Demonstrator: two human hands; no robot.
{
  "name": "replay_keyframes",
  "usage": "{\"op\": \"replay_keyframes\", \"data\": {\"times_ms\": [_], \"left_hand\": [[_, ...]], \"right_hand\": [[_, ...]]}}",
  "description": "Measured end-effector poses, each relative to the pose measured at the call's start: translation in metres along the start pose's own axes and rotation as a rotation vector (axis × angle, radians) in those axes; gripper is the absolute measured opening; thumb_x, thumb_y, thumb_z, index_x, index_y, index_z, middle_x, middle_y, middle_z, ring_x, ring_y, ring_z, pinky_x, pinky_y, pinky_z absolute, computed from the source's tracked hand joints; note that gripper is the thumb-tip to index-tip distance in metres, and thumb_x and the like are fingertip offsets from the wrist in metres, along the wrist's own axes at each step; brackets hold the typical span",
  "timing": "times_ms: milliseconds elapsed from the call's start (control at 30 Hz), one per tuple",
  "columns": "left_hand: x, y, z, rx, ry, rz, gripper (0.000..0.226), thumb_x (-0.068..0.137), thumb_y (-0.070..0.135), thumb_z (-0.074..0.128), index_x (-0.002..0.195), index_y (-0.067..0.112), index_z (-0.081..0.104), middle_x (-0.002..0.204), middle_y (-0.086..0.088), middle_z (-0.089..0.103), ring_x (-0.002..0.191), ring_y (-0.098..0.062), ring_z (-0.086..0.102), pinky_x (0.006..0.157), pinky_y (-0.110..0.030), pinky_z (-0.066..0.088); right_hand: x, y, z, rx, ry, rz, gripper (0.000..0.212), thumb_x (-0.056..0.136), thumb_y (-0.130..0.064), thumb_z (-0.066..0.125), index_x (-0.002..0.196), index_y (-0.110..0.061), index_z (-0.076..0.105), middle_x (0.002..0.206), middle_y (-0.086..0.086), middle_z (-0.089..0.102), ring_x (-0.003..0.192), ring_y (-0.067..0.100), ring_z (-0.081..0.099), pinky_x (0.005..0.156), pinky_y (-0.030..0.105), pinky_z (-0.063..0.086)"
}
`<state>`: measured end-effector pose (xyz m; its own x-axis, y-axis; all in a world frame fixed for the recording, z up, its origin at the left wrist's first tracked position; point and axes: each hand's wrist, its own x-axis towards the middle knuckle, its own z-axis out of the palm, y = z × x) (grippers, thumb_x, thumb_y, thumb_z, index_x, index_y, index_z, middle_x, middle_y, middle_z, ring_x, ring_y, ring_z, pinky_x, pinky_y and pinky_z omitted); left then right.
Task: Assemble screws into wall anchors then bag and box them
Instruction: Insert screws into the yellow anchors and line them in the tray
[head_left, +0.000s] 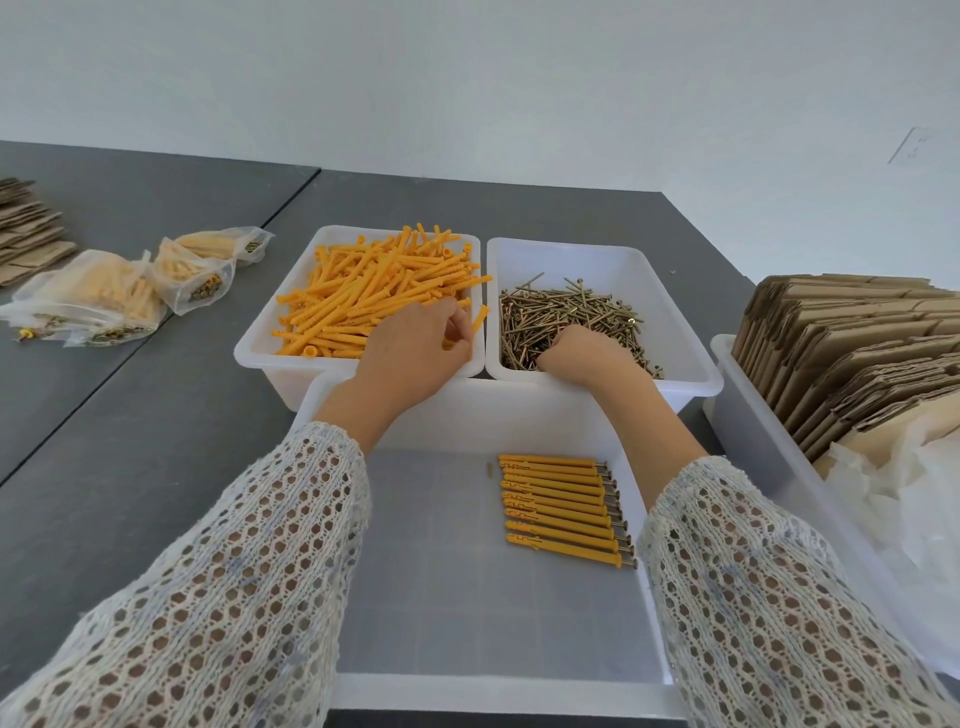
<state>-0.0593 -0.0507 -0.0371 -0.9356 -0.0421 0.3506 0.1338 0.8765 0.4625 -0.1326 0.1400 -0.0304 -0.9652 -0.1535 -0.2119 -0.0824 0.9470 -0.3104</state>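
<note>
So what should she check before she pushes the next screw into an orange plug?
1. Left hand has a plug from the bin of orange anchors: ok, its fingers pinch one.
2. Right hand has one screw from the bin of screws: cannot tell, the fist hides it.
3. Both bins stocked: ok.
4. Room in the front tray beside the finished row: ok.
5. Flat boxes ready: ok.

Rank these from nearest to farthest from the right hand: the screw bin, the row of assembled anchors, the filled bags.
From the right hand:
1. Screw bin, the hand is inside it.
2. Row of assembled anchors, in the near tray.
3. Filled bags, far left on the table.
</note>
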Motion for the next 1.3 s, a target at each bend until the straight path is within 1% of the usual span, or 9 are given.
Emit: {"op": "replay_keyframes", "data": {"times_ms": [167,333,600,700,833,933,1033,1167,1300], "left_hand": [[0.0,0.0,0.002,-0.018,0.052,0.021,0.018,0.091,0.024,0.064,0.107,0.027,0.055,0.089,0.018,0.062,0.071,0.0,0.051,0.055,-0.022,0.036],[-0.005,0.006,0.005,0.09,0.203,0.107,0.016,0.099,0.031,0.056,0.086,0.02,0.057,0.079,0.01,0.056,0.081,-0.016,0.051,0.053,-0.029,0.039],[-0.01,0.021,0.002,0.158,0.355,0.234,0.019,0.104,0.024,0.048,0.096,0.013,0.062,0.075,0.012,0.043,0.08,-0.02,0.045,0.053,-0.03,0.032],[-0.01,0.023,0.003,0.19,0.323,0.217,0.022,0.106,0.023,0.043,0.1,0.013,0.061,0.079,0.006,0.057,0.075,-0.019,0.043,0.062,-0.032,0.03],[-0.01,0.021,0.004,0.166,0.249,0.206,0.021,0.107,0.021,0.039,0.108,0.016,0.06,0.096,0.004,0.068,0.087,-0.023,0.056,0.077,-0.037,0.037],[-0.009,0.02,0.004,0.113,0.213,0.22,0.021,0.107,0.017,0.041,0.112,0.016,0.061,0.104,0.004,0.068,0.095,-0.023,0.058,0.086,-0.04,0.039],[-0.008,0.021,0.005,0.092,0.188,0.23,0.023,0.106,0.015,0.041,0.115,0.015,0.062,0.103,0.001,0.067,0.094,-0.024,0.059,0.088,-0.043,0.041],[-0.008,0.021,0.006,0.085,0.178,0.253,0.026,0.106,0.015,0.041,0.12,0.014,0.063,0.102,-0.002,0.067,0.093,-0.025,0.061,0.085,-0.043,0.043],[-0.01,0.022,0.004,0.066,0.177,0.259,0.027,0.105,0.017,0.042,0.121,0.012,0.064,0.1,-0.006,0.068,0.087,-0.027,0.062,0.074,-0.049,0.047]], "right_hand": [[0.001,0.0,0.0,0.033,-0.001,0.0,0.021,0.088,-0.02,0.048,0.069,-0.015,0.042,0.068,0.002,0.045,0.073,0.025,0.045,0.073,0.038,0.037],[0.0,0.001,-0.001,0.023,0.02,-0.022,0.024,0.085,-0.011,0.043,0.063,-0.015,0.034,0.064,0.002,0.036,0.063,0.021,0.035,0.058,0.031,0.028],[-0.002,0.005,0.005,0.086,0.376,-0.078,0.023,0.098,-0.021,0.041,0.088,-0.008,0.058,0.095,0.013,0.064,0.098,0.034,0.056,0.096,0.048,0.046],[-0.002,0.005,0.005,0.181,0.443,-0.131,0.033,0.103,-0.026,0.041,0.078,-0.009,0.054,0.08,0.009,0.059,0.08,0.028,0.056,0.08,0.043,0.051],[-0.005,0.003,0.005,0.309,0.529,-0.144,0.047,0.106,-0.03,0.036,0.061,-0.016,0.037,0.058,-0.001,0.042,0.053,0.014,0.038,0.057,0.03,0.034],[-0.007,0.002,0.002,0.498,0.59,-0.076,0.048,0.106,-0.028,0.035,0.06,-0.017,0.035,0.056,-0.003,0.038,0.05,0.011,0.033,0.051,0.027,0.028],[-0.007,-0.004,-0.007,1.009,0.589,-0.003,0.037,0.104,-0.02,0.034,0.069,-0.011,0.042,0.063,0.0,0.04,0.052,0.012,0.031,0.052,0.025,0.028],[-0.016,-0.014,-0.013,1.674,0.284,0.12,0.026,0.102,-0.027,0.047,0.084,-0.016,0.064,0.082,-0.001,0.052,0.057,0.01,0.039,0.051,0.022,0.037],[-0.018,-0.017,-0.01,1.759,0.112,0.072,0.022,0.1,-0.033,0.055,0.088,-0.02,0.068,0.074,-0.004,0.043,0.054,0.009,0.033,0.051,0.021,0.033]]}}
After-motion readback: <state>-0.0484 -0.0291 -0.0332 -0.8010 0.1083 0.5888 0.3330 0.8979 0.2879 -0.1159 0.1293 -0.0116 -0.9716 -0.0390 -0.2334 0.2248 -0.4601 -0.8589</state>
